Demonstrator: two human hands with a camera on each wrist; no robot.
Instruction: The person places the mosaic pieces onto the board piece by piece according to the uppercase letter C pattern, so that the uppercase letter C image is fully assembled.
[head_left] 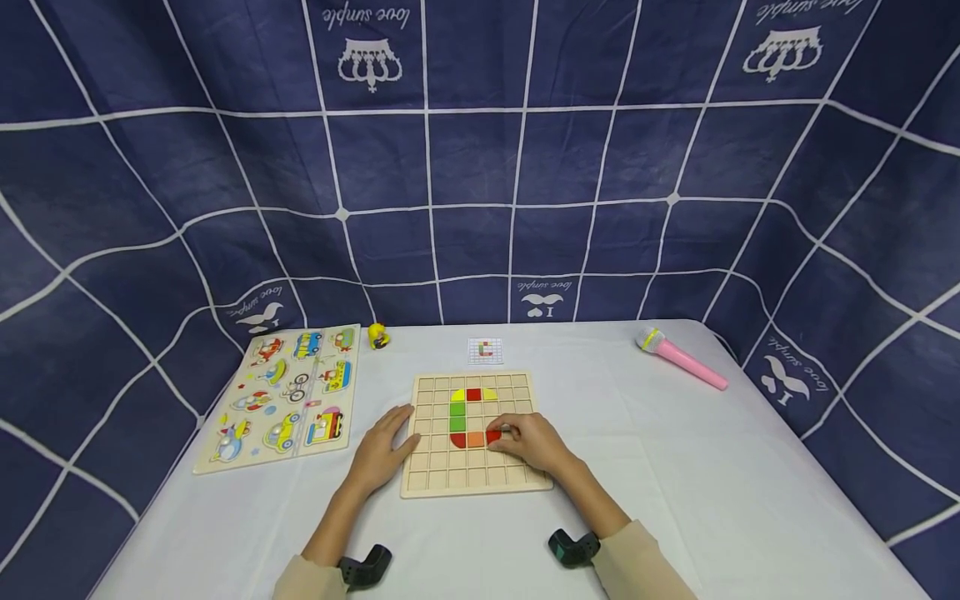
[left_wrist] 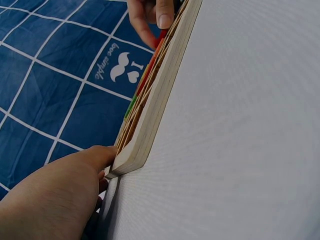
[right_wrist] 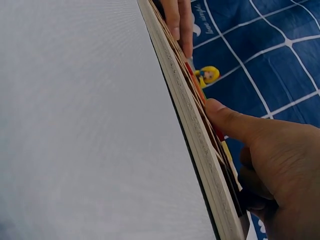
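Note:
A wooden grid board lies on the white table. My left hand rests against its left edge, with the thumb over the rim in the left wrist view. My right hand pinches a red tile at the right end of the lower row. Left of it sit an orange tile and a red tile with a rounded corner. Two green tiles stand above, then a rounded yellow tile, a red square tile and another yellow tile.
Behind the board lies a small pattern card. A vehicle puzzle board is at the left, with a small yellow figure near its far corner. A pink toy microphone lies at the back right. Dark blue curtain surrounds the table.

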